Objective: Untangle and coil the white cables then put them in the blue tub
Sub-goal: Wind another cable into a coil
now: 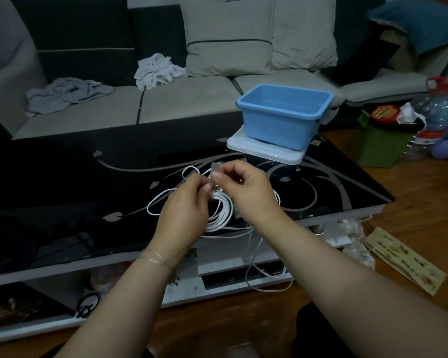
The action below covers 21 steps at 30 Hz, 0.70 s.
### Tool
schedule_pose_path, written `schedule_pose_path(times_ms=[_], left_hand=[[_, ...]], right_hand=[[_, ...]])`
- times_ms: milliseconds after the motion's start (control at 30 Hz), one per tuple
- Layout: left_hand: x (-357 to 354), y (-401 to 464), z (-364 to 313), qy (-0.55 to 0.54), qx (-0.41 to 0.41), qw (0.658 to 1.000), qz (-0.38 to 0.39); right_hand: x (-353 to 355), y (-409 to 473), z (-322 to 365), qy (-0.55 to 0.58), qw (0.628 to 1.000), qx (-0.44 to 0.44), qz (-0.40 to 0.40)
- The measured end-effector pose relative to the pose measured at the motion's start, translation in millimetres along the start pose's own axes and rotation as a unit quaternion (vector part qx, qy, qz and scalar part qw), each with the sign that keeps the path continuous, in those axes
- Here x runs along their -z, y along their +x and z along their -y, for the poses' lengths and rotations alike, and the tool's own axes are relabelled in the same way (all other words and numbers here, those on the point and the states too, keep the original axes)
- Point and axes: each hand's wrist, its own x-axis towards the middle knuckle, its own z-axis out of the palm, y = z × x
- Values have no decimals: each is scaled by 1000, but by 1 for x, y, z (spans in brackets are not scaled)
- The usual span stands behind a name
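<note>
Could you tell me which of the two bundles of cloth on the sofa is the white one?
The white cloth is the bundle farther right, heaped against the dark back cushion; the grey cloth lies flatter, farther left on the seat.

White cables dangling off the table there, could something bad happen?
Maybe. Loose strands of the white cables hang over the table edge, so they could snag or tug the coil apart. The left hand and right hand only pinch the coil's top, so loops might slip. The blue tub sits on a tray overhanging the corner; it could tip.
</note>
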Motion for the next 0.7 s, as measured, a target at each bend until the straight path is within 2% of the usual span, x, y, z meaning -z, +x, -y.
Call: schedule_pose_path(times_ms=[67, 167, 233, 367, 534, 700], left_hand=[[-1, 1, 2, -24, 15, 999, -18], [-1, 4, 5, -99, 70, 992, -37], [-2, 5, 4, -134, 83, 987, -40], [-5, 6, 1, -216, 87, 972, -23], [-7, 5, -6, -330, 123, 936, -12], [-6, 2, -16, -406, 146, 902, 2]], right_hand=[[1, 0, 2, -57, 998, 13, 26], [3, -2, -2, -135, 982, -66, 118], [1, -5, -7, -171, 972, -80, 139], [-1, -4, -7, -151, 984, -64, 69], [-3, -2, -10, -54, 997, -46, -1], [0, 0, -7, -34, 998, -44, -20]])
